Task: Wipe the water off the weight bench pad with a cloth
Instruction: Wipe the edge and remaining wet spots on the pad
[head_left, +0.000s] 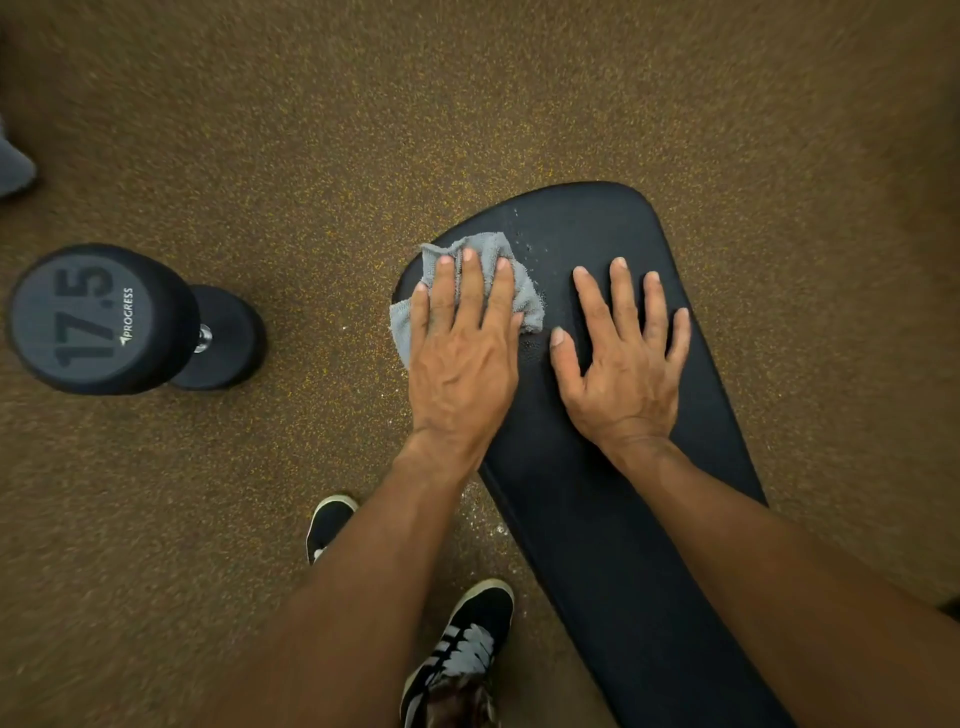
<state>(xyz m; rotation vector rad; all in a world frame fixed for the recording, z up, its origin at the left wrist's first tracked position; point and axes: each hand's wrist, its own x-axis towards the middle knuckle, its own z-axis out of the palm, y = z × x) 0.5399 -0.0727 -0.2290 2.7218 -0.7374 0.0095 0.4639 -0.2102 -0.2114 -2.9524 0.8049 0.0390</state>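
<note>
Black padded weight bench (597, 218), wet near its far left edge, under a grey terry cloth (485, 244).

The left hand (462, 358) lies flat on the cloth, fingers (470, 280) straight and close together, pressing it onto the bench's left edge, where part of the cloth overhangs the rim. The right hand (623, 369) rests bare on the pad just beside it, fingers spread, steadying. Water droplets (527, 248) bead just beyond the cloth's right corner. A good stroke probably calls for even palm weight, overlapping passes forward and rightward over those beads, and shifting the right hand aside so nothing wet hides beneath it.
</note>
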